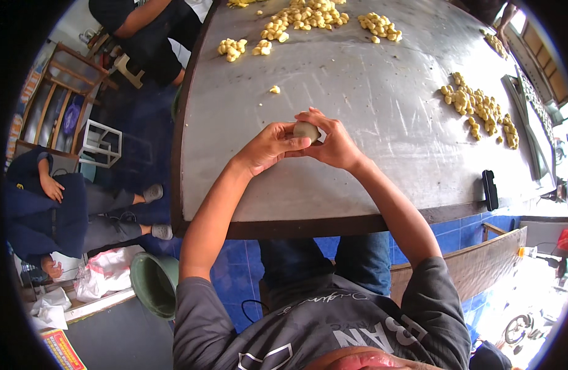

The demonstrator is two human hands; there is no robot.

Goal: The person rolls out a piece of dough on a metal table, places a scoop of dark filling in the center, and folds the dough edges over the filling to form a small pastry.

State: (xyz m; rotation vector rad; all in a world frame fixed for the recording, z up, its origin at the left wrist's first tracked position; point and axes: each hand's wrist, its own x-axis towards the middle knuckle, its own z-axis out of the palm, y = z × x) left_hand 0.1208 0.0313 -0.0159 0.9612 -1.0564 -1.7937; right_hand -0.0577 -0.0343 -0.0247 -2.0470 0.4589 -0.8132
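Over the metal table [358,154], left hand [268,148] and right hand [333,142] cup a greyish dough ball [306,130], fingers hiding most of it. Yellow dough pieces [478,108] lie well apart; farther heaps run off-frame.

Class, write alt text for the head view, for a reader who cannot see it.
Both hands, left hand and right hand, hold a small greyish dough ball over a metal table. Piles of yellow dough pieces lie further along it, and a black phone near its edge.
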